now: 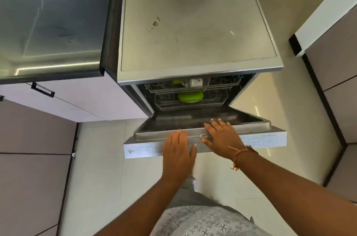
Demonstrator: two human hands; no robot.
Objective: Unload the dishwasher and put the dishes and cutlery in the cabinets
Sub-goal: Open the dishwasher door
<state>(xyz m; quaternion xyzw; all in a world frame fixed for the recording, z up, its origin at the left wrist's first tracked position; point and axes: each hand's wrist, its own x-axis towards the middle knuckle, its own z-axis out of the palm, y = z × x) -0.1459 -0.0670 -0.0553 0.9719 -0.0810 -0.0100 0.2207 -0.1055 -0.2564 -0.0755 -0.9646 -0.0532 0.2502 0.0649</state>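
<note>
A steel dishwasher (193, 23) stands before me with its door (251, 125) partly lowered. Both my hands lie on the door's top edge with straight fingers: my left hand (178, 154) near the middle, my right hand (222, 137) just to its right, fingertips over the inner rim. Inside, wire racks (166, 90) show through the gap. A green bowl or plate (190, 96) sits in the lower rack. A white cup (196, 82) and a small green item (177, 82) sit in the upper rack. The rest of the racks is hidden.
A dark steel counter (52, 28) runs along the left, with pale drawer fronts and a black handle (43, 89) below it. Brown cabinet fronts (34, 158) stand at the near left and at the right (336, 81). Light floor tiles (100, 168) surround me.
</note>
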